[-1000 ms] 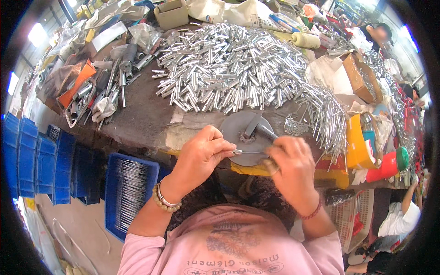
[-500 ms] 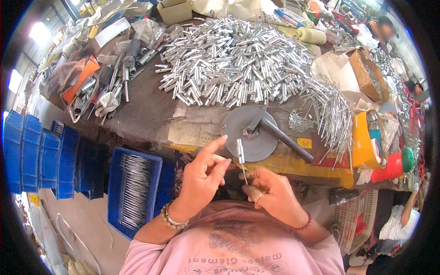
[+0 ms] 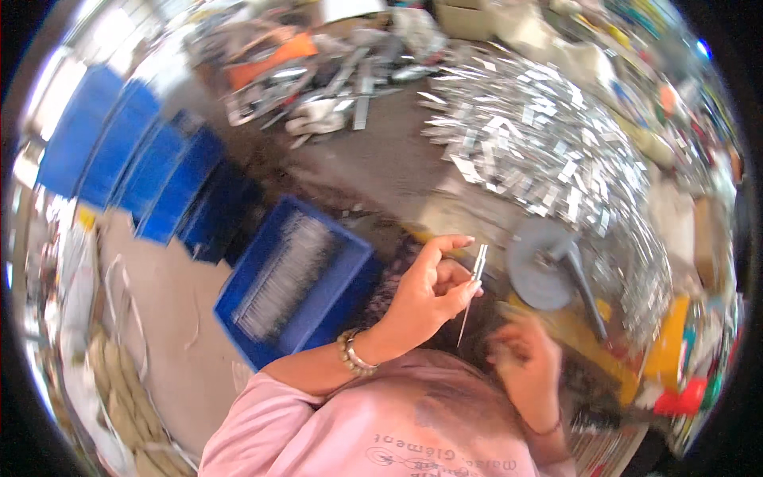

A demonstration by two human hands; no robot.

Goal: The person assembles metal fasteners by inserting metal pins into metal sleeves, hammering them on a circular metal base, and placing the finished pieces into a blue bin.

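Observation:
My left hand (image 3: pixel 421 298) pinches a thin metal rod with a silver tube (image 3: pixel 480 259) on its upper end, between thumb and fingers. The tube sticks up above the fingertips and the thin rod points down below them. To its right, my right hand (image 3: pixel 528 354) is apart from the rod, fingers partly curled and smeared by motion. Beyond both hands, a grey round plate with a dark handled bar (image 3: pixel 540 278) lies at the table's edge. A blue bin (image 3: pixel 338 226) with many thin metal rods (image 3: pixel 282 278) in rows stands left of my left hand.
A large pile of short silver tubes (image 3: pixel 532 127) covers the table's far right. Stacked blue bins (image 3: pixel 119 151) stand at the left. Tools and an orange piece (image 3: pixel 270 60) lie at the back. Yellow and red containers (image 3: pixel 668 342) sit at the right edge.
The rod with its tube has passed from my right hand to my left. The right hand has let go and drawn away. The view has turned left toward the blue bins.

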